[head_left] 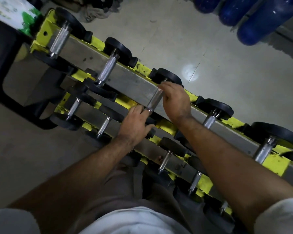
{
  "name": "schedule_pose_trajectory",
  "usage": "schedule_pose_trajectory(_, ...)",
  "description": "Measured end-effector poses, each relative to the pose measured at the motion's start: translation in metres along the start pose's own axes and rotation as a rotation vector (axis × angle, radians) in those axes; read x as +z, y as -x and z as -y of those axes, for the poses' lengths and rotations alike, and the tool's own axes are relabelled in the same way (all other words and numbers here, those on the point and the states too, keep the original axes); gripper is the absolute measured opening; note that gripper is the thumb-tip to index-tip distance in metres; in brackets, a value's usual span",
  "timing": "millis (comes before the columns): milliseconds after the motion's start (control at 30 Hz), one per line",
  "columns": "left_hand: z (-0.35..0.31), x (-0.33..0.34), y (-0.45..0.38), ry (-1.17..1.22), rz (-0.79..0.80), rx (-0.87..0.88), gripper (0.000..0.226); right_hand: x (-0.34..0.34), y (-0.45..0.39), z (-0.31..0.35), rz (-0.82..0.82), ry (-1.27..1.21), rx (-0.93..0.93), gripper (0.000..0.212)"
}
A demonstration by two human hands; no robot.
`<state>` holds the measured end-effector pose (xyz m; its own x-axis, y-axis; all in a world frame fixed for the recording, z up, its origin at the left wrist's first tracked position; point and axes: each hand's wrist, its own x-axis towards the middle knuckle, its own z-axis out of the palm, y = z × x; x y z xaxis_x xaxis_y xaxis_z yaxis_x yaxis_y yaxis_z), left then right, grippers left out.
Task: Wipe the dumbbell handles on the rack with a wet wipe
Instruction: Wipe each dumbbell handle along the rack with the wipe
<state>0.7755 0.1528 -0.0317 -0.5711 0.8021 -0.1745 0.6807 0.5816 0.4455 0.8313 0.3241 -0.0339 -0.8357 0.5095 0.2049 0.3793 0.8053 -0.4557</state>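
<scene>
Right hand grip: fingers curled over the far end of a knurled steel dumbbell handle on the top tier, thumb side toward the handle; something thin and pale shows at the fingertips near the handle's far end, can't tell if it's the wipe. Left hand grip: fingers extended, relaxed, fingertips touching the near end of the same handle and resting on the near black weight head; not wrapped around anything. So the handle runs between the two hands, right hand at far end, left hand at near end. Far head of this dumbbell is black, just beyond the right fingers.

This is the third dumbbell from the left on the top row of a yellow-and-black rack, which runs diagonally from upper left to lower right. Left of it: two more top-row dumbbell handles, untouched. Right of it: two more, the first just beside the right forearm. Lower tier holds smaller dumbbells, partly hidden under both forearms.

Grey concrete floor behind the rack. Blue water jugs at top right, well apart from the rack. White-and-green packet at top left, just beside the rack end.
</scene>
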Motion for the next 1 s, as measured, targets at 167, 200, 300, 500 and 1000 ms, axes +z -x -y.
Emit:
schedule_pose_trajectory(167, -0.001, 0.004, -0.002, 0.019, -0.036, -0.032, 0.046, 0.029, 0.0, -0.031, 0.033, 0.083, -0.387, 0.027)
schedule_pose_trajectory(200, -0.002, 0.005, -0.002, 0.01, -0.036, -0.032, 0.047, 0.031, 0.004, -0.04, 0.057, 0.096, -0.433, 0.033)
schedule_pose_trajectory(300, -0.003, 0.005, -0.003, -0.003, -0.033, -0.041, 0.048, 0.029, 0.015, -0.058, 0.136, 0.102, -0.507, 0.046)
schedule_pose_trajectory(500, -0.004, 0.006, -0.003, 0.021, -0.05, -0.057, 0.048, 0.024, -0.002, -0.066, 0.181, 0.15, -0.542, 0.067)
schedule_pose_trajectory(1000, -0.001, 0.011, 0.006, 0.262, -0.16, -0.147, 0.039, 0.049, 0.02, -0.062, 0.258, 0.042, -0.6, 0.052)
